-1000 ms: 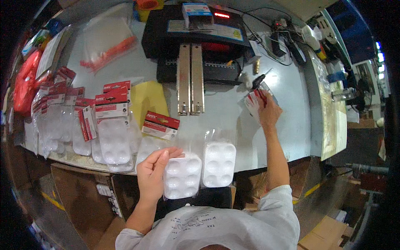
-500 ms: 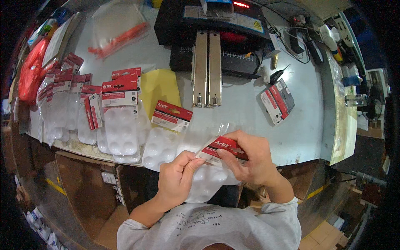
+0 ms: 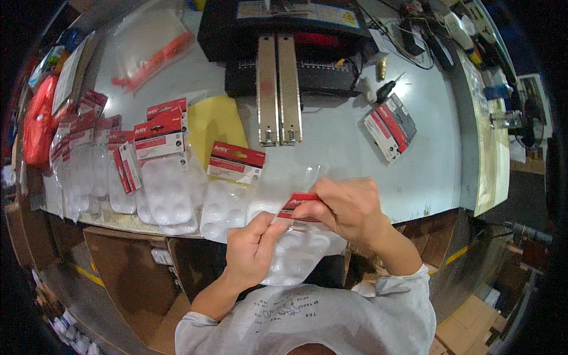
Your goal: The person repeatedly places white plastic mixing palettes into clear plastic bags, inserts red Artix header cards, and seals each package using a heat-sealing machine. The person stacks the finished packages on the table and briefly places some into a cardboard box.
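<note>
while your left hand (image 3: 251,251) grips the clear blister tray (image 3: 296,254) at the table (image 3: 349,148) edge w/ fingers curled round it & your right hand (image 3: 346,207) pinches the red header card (image 3: 299,204) on its top, you look mid-fitting; next likely needs the card squared up.

A big grey table (image 3: 349,148) carries everything. At its middle, toward twelve o'clock, sits a black machine (image 3: 296,53) with two long metal bars (image 3: 278,89). At three o'clock lies a small stack of red and grey cards (image 3: 389,125). At nine o'clock lie many clear plastic trays with red cards (image 3: 160,160). A yellow sheet (image 3: 216,124) lies beside them. At eleven o'clock lies a clear bag with red sticks (image 3: 155,50).
</note>
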Motion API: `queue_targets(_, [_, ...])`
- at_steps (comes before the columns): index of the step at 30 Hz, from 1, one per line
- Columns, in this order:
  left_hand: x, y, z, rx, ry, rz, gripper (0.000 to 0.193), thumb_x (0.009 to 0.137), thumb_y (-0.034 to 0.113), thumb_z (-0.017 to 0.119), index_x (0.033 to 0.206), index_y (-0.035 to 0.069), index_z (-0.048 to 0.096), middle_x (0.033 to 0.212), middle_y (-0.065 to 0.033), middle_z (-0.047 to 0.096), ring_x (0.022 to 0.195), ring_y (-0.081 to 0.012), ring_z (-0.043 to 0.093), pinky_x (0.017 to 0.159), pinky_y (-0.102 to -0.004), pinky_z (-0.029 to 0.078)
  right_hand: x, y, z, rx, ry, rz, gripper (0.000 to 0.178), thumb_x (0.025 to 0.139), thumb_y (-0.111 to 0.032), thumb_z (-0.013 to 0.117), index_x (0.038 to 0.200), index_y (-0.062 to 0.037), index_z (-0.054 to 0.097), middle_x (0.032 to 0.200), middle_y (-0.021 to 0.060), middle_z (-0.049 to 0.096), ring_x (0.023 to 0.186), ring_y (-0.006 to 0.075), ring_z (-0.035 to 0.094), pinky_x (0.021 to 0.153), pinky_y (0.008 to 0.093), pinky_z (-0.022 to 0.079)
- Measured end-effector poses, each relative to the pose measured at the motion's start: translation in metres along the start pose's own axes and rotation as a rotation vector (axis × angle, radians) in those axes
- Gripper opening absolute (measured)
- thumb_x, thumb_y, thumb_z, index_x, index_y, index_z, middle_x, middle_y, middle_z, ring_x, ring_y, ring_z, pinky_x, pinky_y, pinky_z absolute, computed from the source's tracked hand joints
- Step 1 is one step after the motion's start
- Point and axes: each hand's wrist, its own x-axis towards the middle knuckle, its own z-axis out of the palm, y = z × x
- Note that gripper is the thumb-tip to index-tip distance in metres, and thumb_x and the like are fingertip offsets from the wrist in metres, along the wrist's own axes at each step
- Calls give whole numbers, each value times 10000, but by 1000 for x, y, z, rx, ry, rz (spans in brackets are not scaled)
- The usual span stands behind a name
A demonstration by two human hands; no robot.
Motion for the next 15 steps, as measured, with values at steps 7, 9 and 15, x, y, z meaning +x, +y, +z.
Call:
queue_targets(7, [11,-17,-4,-246,294,-52,246,924,149,509,781,-35,589,647,66,501,603,-16,373,518,-180,316,-16,5,-10,823,-319,863,125,854,-131,601,859,-21,659,719,58,635,512,95,579,460,243,442])
queue_targets(9, [10,-23,-4,-294,282,-66,250,925,146,506,777,-39,587,663,50,510,629,-15,380,541,-175,321,-24,6,-9,915,-353,855,142,872,-109,575,862,12,650,754,71,643,559,96,601,465,232,458])
queue_targets(15, [16,-33,-4,-182,270,-116,302,945,200,455,811,-42,577,667,-12,548,620,-68,423,568,-230,365,-24,11,5,1153,-314,1018,182,876,-121,559,813,39,618,733,92,636,588,121,616,481,224,471])
